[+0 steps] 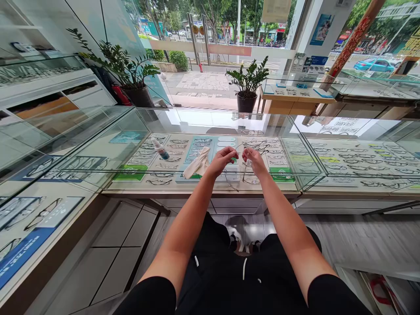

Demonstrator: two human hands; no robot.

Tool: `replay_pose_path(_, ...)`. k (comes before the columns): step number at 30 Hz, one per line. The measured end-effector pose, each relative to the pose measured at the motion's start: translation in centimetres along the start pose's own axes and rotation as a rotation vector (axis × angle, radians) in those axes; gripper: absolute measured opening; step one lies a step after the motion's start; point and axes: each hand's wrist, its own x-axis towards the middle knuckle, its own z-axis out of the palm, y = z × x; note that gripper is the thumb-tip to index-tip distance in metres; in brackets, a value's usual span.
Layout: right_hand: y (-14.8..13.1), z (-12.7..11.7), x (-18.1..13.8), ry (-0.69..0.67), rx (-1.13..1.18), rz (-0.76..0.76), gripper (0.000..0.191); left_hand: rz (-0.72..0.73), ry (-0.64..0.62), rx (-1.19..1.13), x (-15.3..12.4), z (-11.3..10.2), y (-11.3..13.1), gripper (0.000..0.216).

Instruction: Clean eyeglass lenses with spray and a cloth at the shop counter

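My left hand [223,160] and my right hand [253,161] are both raised over the glass display counter [295,179]. Between them they pinch a thin-rimmed pair of glasses [241,153]. Its temple arms hang down toward me, and a small white tag dangles by my right fingers. A beige cleaning cloth [197,163] lies on the glass just left of my left hand. Farther left, a small white spray bottle [160,148] with a blue label lies on the countertop.
Rows of eyeglass frames fill the case under the glass. A second glass counter [39,175] runs along my left. Two potted plants [247,85] stand beyond the counter near the glass entrance doors. Another display table [295,94] stands at the back right.
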Motion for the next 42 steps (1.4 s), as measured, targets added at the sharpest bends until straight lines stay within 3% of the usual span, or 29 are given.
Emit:
replay_pose_path(9,0.6,-0.4,0.0,0.018,0.045,0.026,0.071,0.002,-0.026,-0.011,0.2,-0.1,-0.3,0.042)
replay_pose_path(16,0.1,0.5,0.0,-0.068,-0.167,0.046,0.058,0.015,0.088,-0.117,0.5,-0.2,-0.3,0.042)
replay_pose_path(29,-0.6,0.9,-0.8,-0.211,-0.414,-0.058,0.052,0.045,0.039,-0.062,0.6,-0.3,-1.0,0.03)
replay_pose_path(36,0.6,1.1,-0.6,-0.11,-0.473,-0.131,0.04,0.107,0.246,-0.022,1.2,-0.1,-2.0,0.032)
replay_pose_path(42,1.1,0.9,-0.3,-0.071,-0.376,-0.136,0.049,0.14,0.306,0.038,1.1,0.2,-1.9,0.036)
